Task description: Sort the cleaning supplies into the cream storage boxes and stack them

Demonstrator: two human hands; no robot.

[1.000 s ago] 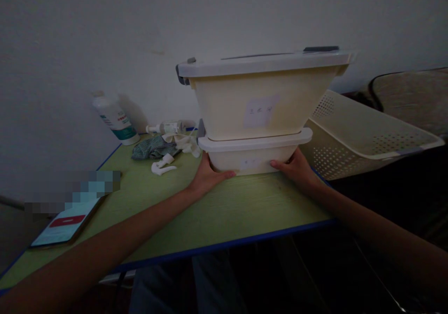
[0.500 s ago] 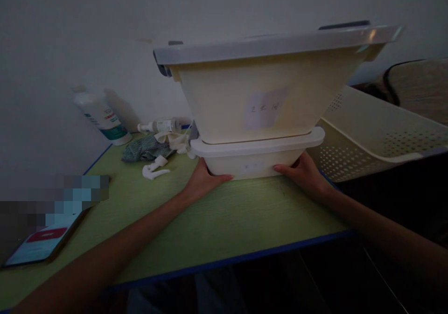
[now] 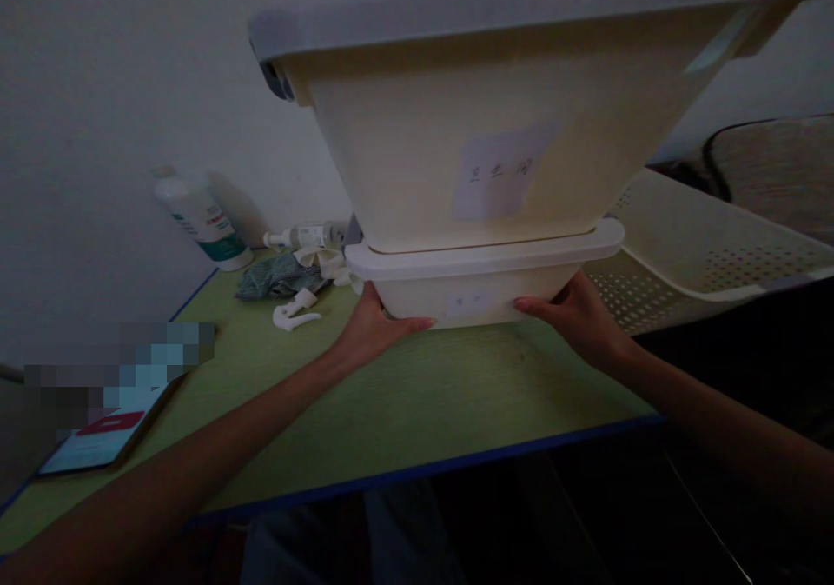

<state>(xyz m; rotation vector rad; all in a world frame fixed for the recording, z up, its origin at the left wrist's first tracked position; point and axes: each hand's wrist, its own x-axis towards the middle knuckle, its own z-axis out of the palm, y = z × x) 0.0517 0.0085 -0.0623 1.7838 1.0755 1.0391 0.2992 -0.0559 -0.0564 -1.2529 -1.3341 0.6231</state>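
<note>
My left hand (image 3: 381, 322) is closed on the left end of a low white lidded storage box (image 3: 499, 300), its thumb along the front and its other fingers hidden. At the opposite end my right hand (image 3: 583, 317) grips the same box, thumb on the front face. On top rests a larger cream storage box (image 3: 397, 159) with a greyish lid (image 3: 417, 22) and a paper label with handwritten characters (image 3: 499, 172). Whether the lower box touches the table I cannot tell.
On the green table (image 3: 417, 411) at left lie a phone (image 3: 97, 442), a white spray or pump head (image 3: 293, 311), a grey-green cloth (image 3: 274, 276) and a small clear bottle (image 3: 309, 235). A white bottle (image 3: 201, 220) stands by the wall. At right is a perforated cream basket (image 3: 723, 237).
The stacked boxes appear larger and closer, the upper one's lid now reaching the top of the view. Both hands keep their hold on the lower box. The view has shifted slightly.
</note>
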